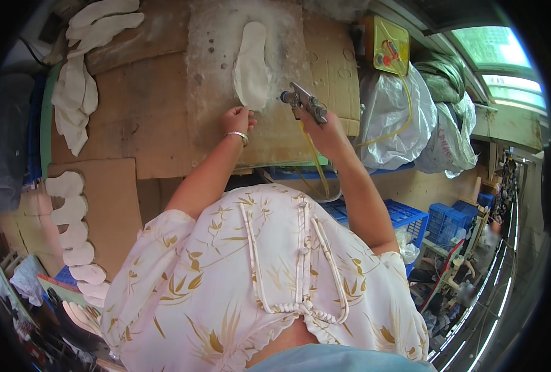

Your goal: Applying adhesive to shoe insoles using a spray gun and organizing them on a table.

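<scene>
A white shoe insole (252, 65) lies flat on a whitened, stained board (210, 93) on the work table, toe end away from me. My left hand (238, 119) is closed right beside the insole's near end. Its fingertips are partly hidden, so whether they pinch the insole's edge cannot be made out. My right hand (325, 131) is wrapped round a metal spray gun (304, 102), whose nozzle points left toward the insole. A yellowish hose (313, 149) hangs down from the gun.
Piles of white insoles (74, 93) lie at the table's left; a row of overlapping ones (74, 211) rests on cardboard (117, 204) nearer me. A yellow container (391, 43), plastic bags (399, 111) and hose stand at the right. Blue crates (405, 214) sit below the table.
</scene>
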Tool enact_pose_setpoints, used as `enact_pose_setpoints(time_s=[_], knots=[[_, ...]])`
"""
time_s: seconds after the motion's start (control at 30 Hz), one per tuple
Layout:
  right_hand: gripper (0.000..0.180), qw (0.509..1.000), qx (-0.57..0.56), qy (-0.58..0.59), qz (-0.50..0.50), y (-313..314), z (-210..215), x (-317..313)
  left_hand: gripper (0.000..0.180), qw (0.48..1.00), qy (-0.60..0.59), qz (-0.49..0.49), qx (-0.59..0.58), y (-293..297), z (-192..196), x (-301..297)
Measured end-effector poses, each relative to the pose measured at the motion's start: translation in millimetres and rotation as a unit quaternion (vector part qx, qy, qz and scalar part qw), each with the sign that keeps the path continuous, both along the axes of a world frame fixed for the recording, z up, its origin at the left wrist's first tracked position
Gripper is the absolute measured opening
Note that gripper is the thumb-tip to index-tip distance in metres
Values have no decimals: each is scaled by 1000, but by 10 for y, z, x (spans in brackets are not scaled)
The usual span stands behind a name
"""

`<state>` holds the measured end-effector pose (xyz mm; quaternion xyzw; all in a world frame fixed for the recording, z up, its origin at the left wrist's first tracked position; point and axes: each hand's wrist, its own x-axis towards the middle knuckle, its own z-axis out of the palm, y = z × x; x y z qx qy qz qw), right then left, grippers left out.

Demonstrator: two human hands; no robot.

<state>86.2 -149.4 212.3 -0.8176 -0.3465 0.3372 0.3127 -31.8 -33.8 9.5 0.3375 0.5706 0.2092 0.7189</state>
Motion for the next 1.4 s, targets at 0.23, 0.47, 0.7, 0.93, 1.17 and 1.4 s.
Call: enact_pose_setpoints(time_s=[0.23,0.47,0.7,0.93,1.17,1.4], knots=[[35,999,-12,22,25,-196,-155,-87,18,1000,-5,9,-4,-12,-21,2],[36,1000,-8,13,27,-44,-186,-94,19,1000,-4,6,-2,-11,6,-15],[34,999,42,23,6,175,-196,26,20,1000,1,-8,-6,6,40,-15],[30,999,49,7,-18,571,54,132,18,1000,12,-17,-6,1,46,-22],[27,995,80,-14,-62,870,62,287,14,999,-19,0,-33,20,69,30],[29,990,107,-27,-86,1028,37,467,11,999,-30,7,-34,79,108,102]])
